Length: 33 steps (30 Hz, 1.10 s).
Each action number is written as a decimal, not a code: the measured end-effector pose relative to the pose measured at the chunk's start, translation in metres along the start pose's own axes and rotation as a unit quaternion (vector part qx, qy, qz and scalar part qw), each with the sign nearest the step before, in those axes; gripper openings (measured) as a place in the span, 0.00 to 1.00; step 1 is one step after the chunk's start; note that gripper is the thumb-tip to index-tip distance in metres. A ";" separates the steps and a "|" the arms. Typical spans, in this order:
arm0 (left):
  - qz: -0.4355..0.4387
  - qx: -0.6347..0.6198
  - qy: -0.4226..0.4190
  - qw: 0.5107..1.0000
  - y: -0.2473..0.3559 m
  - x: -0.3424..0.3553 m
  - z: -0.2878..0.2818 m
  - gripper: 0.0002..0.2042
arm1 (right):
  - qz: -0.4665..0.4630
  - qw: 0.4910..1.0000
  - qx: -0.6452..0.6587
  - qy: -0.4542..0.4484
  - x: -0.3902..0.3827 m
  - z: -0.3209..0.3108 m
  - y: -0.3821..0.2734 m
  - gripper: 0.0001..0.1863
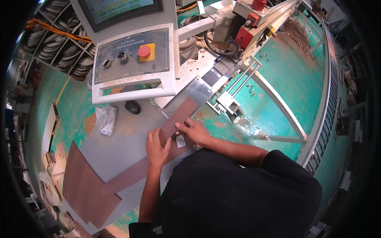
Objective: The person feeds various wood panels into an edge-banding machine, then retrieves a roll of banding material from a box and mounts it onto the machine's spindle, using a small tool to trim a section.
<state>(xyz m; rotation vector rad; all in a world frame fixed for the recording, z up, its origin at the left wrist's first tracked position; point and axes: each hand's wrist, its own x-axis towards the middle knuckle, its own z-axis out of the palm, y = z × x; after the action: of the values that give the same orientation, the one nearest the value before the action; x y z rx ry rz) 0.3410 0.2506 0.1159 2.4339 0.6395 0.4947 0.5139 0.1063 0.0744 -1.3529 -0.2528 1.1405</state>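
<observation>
A narrow brown board (185,107) lies diagonally, its upper end on the machine's metal bed (198,89). My left hand (158,146) is closed on its lower left part, with thumb raised along it. My right hand (189,131) grips the same board by its right edge, thumb on top. Beneath and beside my hands a longer brown strip (135,172) with a white label (180,141) lies on the grey table (131,139). Its left part meets a larger brown panel (85,184) at the table's left.
A control console (131,59) with a red button and screen overhangs the table. A white packet (106,120) and black mouse (132,106) sit below it. Coiled banding fills a rack (55,47). Machine frame and rail (283,103) run along the right; board offcuts (51,174) are at left.
</observation>
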 end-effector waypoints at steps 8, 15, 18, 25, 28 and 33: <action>0.024 0.021 0.044 0.999 -0.007 0.013 0.028 0.40 | 0.001 0.984 -0.044 0.175 0.061 -0.092 -0.019 0.22; 0.020 0.042 0.030 0.998 -0.034 -0.024 0.026 0.32 | -0.024 0.965 -0.159 0.207 0.107 -0.141 -0.043 0.27; 0.013 0.047 0.041 0.998 -0.043 -0.033 0.029 0.31 | -0.012 0.907 -0.349 0.235 0.094 -0.129 -0.034 0.34; -0.010 0.061 0.006 0.998 -0.049 -0.047 0.035 0.29 | -0.068 0.836 -0.471 0.272 0.115 -0.086 -0.014 0.31; -0.008 0.061 0.014 0.998 -0.055 -0.047 0.034 0.28 | -0.047 0.858 -0.435 0.270 0.129 -0.079 -0.018 0.31; -0.025 0.059 0.024 0.998 -0.061 -0.059 0.041 0.28 | -0.040 0.877 -0.381 0.290 0.131 -0.097 -0.028 0.29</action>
<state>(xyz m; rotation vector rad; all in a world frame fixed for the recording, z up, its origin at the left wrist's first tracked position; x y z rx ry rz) 0.2921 0.2452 0.0356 2.5163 0.7676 0.5090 0.6611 0.1491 0.0118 -2.2914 -0.3272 0.5063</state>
